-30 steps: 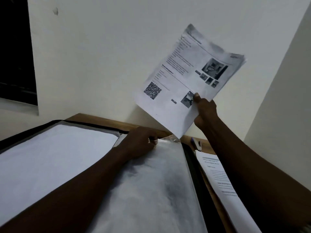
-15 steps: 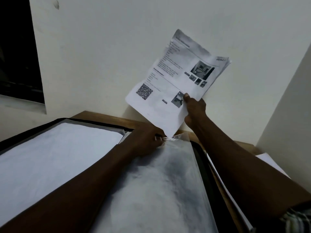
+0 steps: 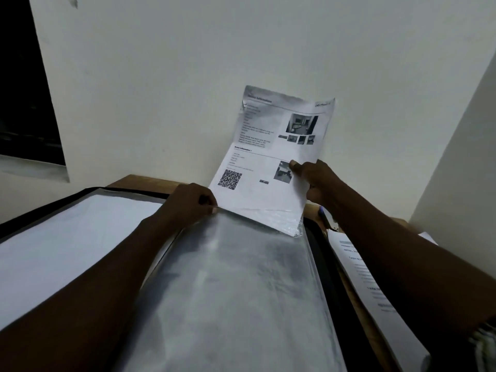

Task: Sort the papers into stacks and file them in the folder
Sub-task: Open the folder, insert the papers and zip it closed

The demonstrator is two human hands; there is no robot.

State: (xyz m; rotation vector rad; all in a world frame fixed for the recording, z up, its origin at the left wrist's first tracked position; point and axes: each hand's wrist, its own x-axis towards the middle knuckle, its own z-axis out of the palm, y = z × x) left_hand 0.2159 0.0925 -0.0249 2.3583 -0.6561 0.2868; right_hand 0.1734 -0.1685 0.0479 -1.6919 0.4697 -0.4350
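An open black folder (image 3: 326, 267) lies on the wooden table, with a clear plastic sleeve (image 3: 233, 291) on its right half and a white sheet (image 3: 67, 237) on its left half. My left hand (image 3: 190, 202) pinches the sleeve's top edge near its left corner. My right hand (image 3: 311, 181) grips the right edge of a printed sheet (image 3: 268, 157) with photos and a QR code. The sheet stands tilted against the wall, and its lower edge is inside the sleeve's mouth.
More printed papers (image 3: 370, 291) lie on the table (image 3: 134, 181) right of the folder, partly under my right forearm. A small stapler-like object (image 3: 328, 220) sits near the wall behind them. White walls close in behind and at the right; a dark window (image 3: 24, 89) is at left.
My right hand has brought the printed sheet down and leftward from the air, and its lower edge has gone into the sleeve's opening. My left hand stays on the sleeve's top edge.
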